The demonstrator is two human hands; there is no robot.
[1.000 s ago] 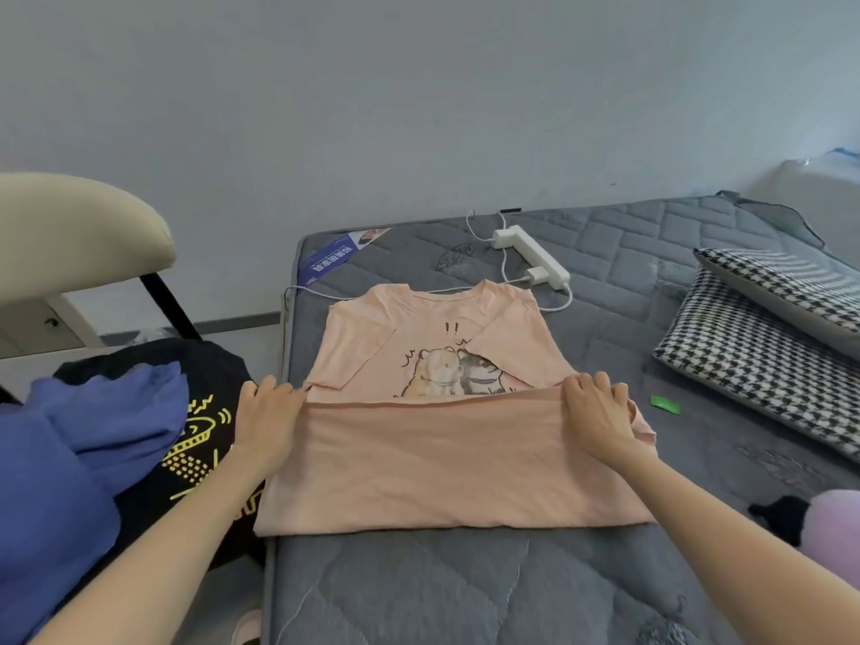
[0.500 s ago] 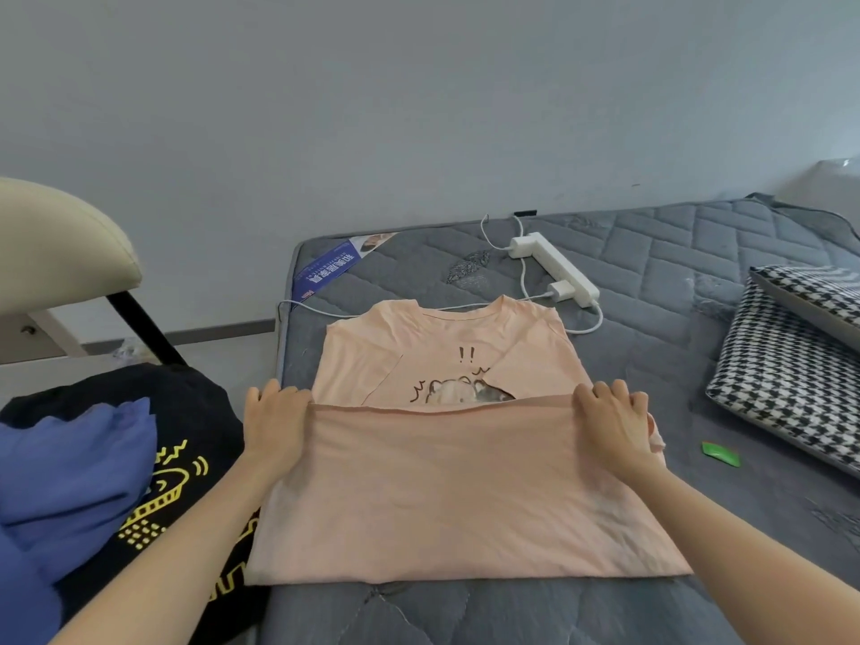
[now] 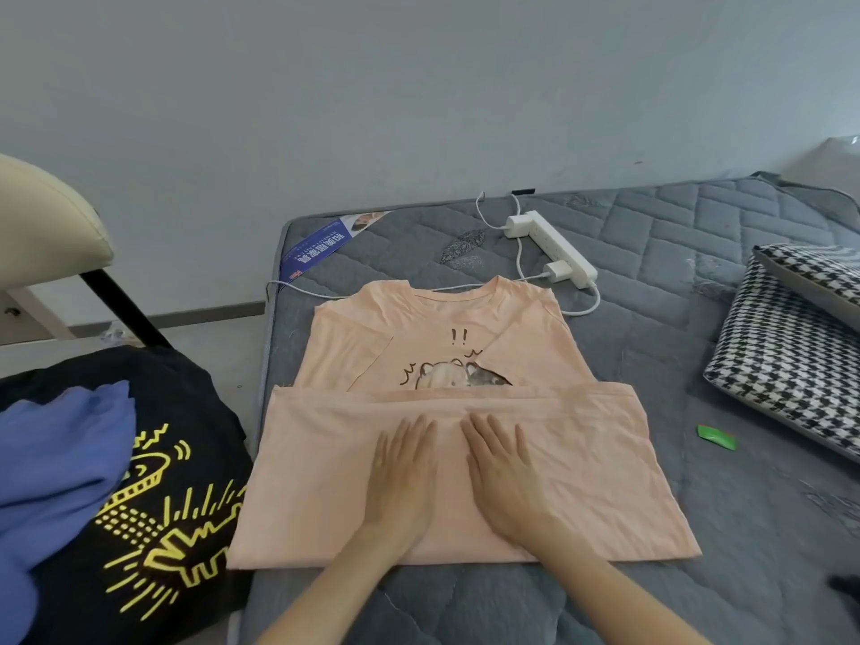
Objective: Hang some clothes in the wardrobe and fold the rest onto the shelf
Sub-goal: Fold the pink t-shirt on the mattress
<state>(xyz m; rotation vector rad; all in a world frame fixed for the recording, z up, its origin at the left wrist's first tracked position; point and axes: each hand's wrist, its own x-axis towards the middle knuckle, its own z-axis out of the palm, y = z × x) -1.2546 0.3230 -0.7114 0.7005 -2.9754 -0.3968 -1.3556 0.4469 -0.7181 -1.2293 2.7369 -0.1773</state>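
The bed [image 3: 651, 272] carries the peach T-shirt [image 3: 442, 318], hem folded up over the print. Left grip [image 3: 400, 477] and right grip [image 3: 507, 472] press flat on the fold, fingers straight, holding nothing. Risk: uneven pressure skews the fold.

Left: black garment [image 3: 195, 402], blue garment [image 3: 60, 458]. Right: checked pillow [image 3: 782, 365]. The power strip [image 3: 554, 246] cable [image 3: 517, 256] runs along the collar; it may snag.

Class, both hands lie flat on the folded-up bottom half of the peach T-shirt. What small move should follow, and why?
Probably slide the left hand and right hand apart toward the side edges of the T-shirt: they press side by side at its middle, and wrinkles show beside them.
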